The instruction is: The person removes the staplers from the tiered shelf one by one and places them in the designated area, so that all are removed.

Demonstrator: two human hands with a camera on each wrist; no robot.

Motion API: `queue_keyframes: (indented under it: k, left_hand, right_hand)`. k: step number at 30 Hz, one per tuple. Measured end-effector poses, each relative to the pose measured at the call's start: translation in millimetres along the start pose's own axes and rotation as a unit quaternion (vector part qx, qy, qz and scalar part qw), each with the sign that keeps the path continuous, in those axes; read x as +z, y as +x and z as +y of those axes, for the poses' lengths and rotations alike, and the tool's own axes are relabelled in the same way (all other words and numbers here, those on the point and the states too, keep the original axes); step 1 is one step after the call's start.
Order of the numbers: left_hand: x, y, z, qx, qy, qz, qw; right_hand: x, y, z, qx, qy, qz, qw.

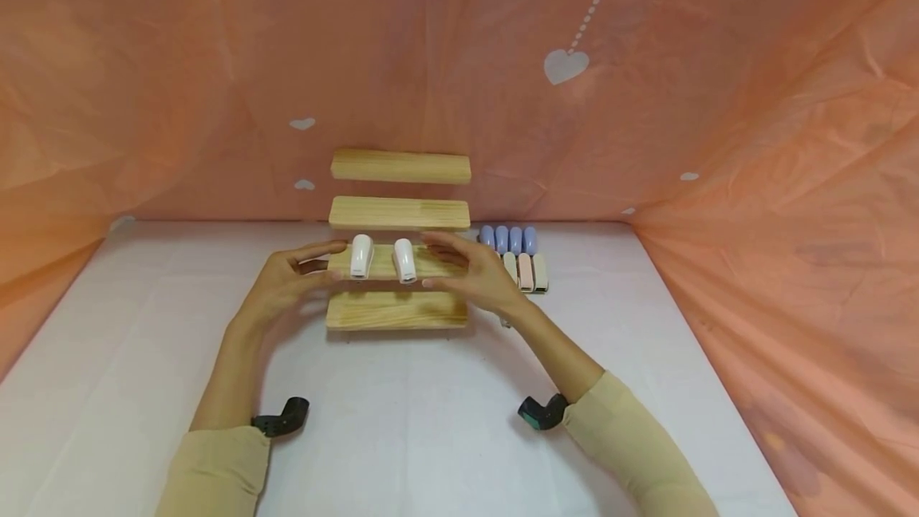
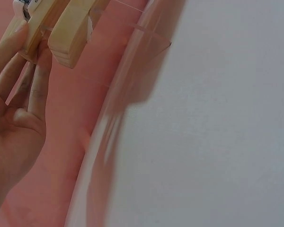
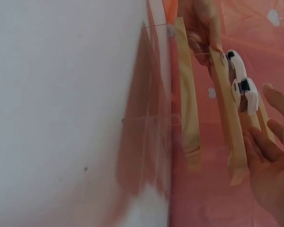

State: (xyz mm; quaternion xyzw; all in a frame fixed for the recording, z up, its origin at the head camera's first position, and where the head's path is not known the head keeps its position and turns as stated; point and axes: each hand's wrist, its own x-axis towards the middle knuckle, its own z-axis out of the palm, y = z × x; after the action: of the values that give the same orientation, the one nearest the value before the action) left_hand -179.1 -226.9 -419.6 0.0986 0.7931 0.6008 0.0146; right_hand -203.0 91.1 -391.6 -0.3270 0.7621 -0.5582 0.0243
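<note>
Two white mini staplers (image 1: 405, 260) stand side by side on one wooden board (image 1: 384, 255) of a stepped display stand. My left hand (image 1: 290, 276) grips the board's left end, thumb along the front and fingers behind, as the left wrist view also shows. At the other end my right hand (image 1: 479, 271) holds the board, its thumb at the front edge and a finger reaching over the back edge toward the nearer stapler. In the right wrist view the staplers (image 3: 248, 97) sit between both hands, and the right fingers (image 3: 262, 144) touch the board's end.
More boards of the stand rise behind, and a lower board (image 1: 396, 311) lies in front. Right of the stand are several purple mini staplers (image 1: 515, 240) in a row, with cream and pink ones (image 1: 526, 273) before them. An orange curtain (image 1: 445, 46) backs the white table (image 1: 402, 437).
</note>
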Motion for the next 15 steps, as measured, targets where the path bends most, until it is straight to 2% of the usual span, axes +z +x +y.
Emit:
queue_keyframes:
  k: [6,10,13,15]
  left_hand:
    - [-0.2,-0.4,-1.0,0.002,-0.003,0.002,1.0]
    - [0.3,-0.4,0.1,0.0,-0.015,0.001,0.9999]
    - [0.2,-0.2,1.3,0.002,-0.021,-0.001,0.9998]
    - [0.0,0.1,2.2,0.003,-0.025,-0.001,0.9997]
  right_hand:
    - [8.3,9.5,-4.6,0.014,-0.017,-0.03,0.9993]
    - [12.3,14.6,-7.6,0.026,-0.09,-0.03,0.9951]
    - [13.9,17.3,-10.5,0.041,-0.151,-0.03,0.9872]
    - [14.5,19.1,-11.9,0.044,-0.172,-0.033,0.9836]
